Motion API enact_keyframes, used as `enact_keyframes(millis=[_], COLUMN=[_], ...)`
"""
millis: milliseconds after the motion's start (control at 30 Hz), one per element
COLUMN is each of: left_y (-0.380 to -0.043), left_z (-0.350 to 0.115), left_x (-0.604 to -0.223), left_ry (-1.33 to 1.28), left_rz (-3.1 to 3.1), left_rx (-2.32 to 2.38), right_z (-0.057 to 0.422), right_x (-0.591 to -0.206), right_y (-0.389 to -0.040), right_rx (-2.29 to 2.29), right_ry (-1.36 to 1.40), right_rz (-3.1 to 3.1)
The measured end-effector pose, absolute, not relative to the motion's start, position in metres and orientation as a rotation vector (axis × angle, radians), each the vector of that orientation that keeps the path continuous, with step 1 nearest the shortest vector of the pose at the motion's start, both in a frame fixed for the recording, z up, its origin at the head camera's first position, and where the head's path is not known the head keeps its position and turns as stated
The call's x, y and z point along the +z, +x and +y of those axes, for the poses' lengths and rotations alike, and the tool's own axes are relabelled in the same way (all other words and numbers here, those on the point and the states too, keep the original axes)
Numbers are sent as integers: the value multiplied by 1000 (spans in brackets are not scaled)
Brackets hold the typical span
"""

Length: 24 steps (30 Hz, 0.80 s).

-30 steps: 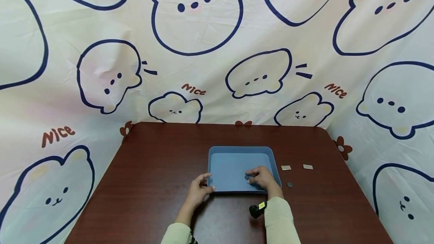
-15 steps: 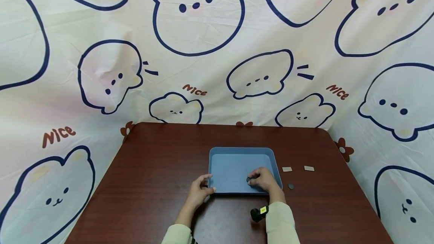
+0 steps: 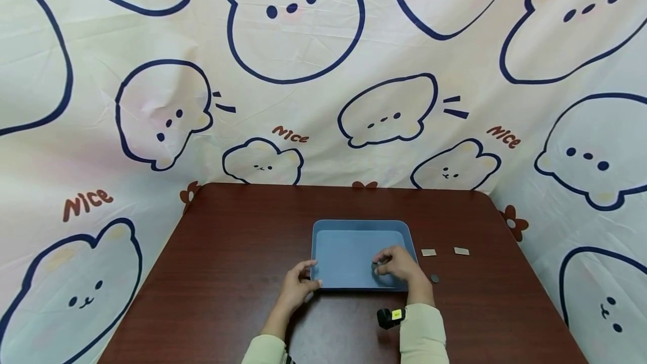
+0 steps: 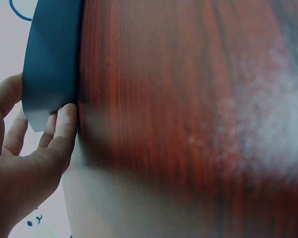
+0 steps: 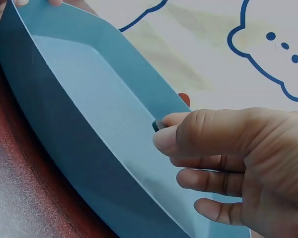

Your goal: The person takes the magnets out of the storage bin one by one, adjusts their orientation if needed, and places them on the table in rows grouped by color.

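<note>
A blue rectangular tray [image 3: 343, 254] lies on the brown table. At its near left corner my left hand [image 3: 294, 286] grips the wall; the left wrist view shows the thumb [image 4: 66, 116] on one face and fingers around the corner. Over the right part of the tray, my right hand [image 3: 402, 268] pinches a small dark round disc [image 5: 157, 126] between thumb and index finger. Most of that disc is hidden by the fingertips. The other fingers of the right hand are loosely bent above the tray floor.
Right of the tray a second dark grey disc [image 3: 434, 278] lies on the table [image 3: 232, 251]. Behind it are two small pale rectangular pieces [image 3: 428, 252]. A patterned cloth [image 3: 323, 111] hangs behind the table.
My right hand has moved slightly to the right over the tray, still pinching the disc. The left hand stays at the tray's corner.
</note>
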<state>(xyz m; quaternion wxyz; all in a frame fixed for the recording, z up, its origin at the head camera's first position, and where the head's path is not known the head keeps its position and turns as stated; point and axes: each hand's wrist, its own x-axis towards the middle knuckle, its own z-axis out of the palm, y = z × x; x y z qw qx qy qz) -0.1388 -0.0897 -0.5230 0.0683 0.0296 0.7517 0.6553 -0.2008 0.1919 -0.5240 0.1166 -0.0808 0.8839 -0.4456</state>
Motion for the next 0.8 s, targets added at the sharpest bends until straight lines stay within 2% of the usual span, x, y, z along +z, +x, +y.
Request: enact_keyframes(millis=[367, 600, 800], left_y=[-138, -150, -152], left_z=[-90, -95, -93], left_x=[-521, -558, -558], left_ry=[101, 88, 80], left_rz=[2254, 2285, 2264], left_rx=[1983, 1958, 1975], right_z=[198, 211, 223], right_x=[-521, -517, -515], right_y=[-196, -191, -188], right_rx=[-1283, -1297, -1360], right_ry=[-223, -274, -262], right_rz=[2637, 2663, 2645])
